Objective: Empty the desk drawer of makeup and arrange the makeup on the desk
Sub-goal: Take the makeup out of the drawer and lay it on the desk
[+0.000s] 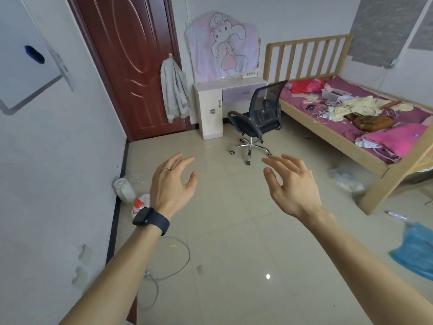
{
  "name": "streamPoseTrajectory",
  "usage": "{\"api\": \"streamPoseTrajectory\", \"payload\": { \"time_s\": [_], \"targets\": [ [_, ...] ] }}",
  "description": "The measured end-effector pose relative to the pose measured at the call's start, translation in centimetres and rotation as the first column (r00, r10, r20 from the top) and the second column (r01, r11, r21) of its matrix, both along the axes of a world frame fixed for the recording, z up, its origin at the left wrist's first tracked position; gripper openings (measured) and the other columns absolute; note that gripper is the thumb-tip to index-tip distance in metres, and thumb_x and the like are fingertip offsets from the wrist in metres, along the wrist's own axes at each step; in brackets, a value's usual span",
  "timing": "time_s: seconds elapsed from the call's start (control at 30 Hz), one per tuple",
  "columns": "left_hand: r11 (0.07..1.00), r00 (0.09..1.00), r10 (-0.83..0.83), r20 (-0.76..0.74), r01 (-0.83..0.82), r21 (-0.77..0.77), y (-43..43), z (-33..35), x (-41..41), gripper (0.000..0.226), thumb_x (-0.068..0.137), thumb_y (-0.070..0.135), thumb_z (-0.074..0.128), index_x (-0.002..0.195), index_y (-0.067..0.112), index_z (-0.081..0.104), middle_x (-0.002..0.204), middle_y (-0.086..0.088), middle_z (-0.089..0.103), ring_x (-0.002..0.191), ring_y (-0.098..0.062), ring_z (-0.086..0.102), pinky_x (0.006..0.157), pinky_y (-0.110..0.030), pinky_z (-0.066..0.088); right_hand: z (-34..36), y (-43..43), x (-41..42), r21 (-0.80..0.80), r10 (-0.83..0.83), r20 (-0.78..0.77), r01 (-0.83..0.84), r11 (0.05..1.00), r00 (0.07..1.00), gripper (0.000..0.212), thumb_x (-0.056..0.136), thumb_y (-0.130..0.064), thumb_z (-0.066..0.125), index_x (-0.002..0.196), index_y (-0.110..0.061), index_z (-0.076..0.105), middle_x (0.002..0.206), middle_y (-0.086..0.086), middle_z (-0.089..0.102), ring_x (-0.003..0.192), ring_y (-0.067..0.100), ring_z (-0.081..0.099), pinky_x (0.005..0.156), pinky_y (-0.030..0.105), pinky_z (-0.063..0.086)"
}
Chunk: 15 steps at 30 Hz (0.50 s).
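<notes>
A small white desk (210, 86) stands against the far wall, its purple drawer (243, 93) pushed in. No makeup shows on its top from here. My left hand (173, 184), with a ring and a dark watch, is held out over the floor, fingers relaxed and holding nothing. My right hand (293, 184) is raised beside it, fingers loosely spread, also holding nothing. Both hands are far from the desk.
A black swivel chair (257, 116) stands in front of the desk. A wooden bed (339, 137) with cluttered pink bedding fills the right. A red door (131, 66) is at the left, a white jar (124, 190) and cable (178, 263) lie near the left wall, and blue cloth (414, 252) at right.
</notes>
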<state>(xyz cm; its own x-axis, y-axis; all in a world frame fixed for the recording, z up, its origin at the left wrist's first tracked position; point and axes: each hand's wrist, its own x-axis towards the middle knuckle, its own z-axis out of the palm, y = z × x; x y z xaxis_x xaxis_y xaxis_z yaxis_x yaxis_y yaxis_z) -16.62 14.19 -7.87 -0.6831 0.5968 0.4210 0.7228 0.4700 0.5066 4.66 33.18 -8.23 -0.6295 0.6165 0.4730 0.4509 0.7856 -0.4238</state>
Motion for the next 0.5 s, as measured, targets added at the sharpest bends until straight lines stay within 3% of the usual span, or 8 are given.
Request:
{"api": "streamPoseTrajectory", "payload": {
  "time_s": [0.5],
  "targets": [
    [0.995, 0.992, -0.097, 0.080, 0.099, -0.013, 24.4, 0.6, -26.1, 0.039, 0.095, 0.030, 0.061, 0.133, 0.030, 0.061, 0.152, 0.004, 0.045, 0.137, -0.025, 0.042, 0.111, -0.039, 0.037, 0.5, 22.2, -24.4, -0.063, -0.057, -0.037, 0.055, 0.997, 0.998, 0.036, 0.105, -0.036, 0.045, 0.133, -0.025, 0.066, 0.137, -0.006, 0.064, 0.138, 0.025, 0.045, 0.109, 0.046, 0.041]
  ]
}}
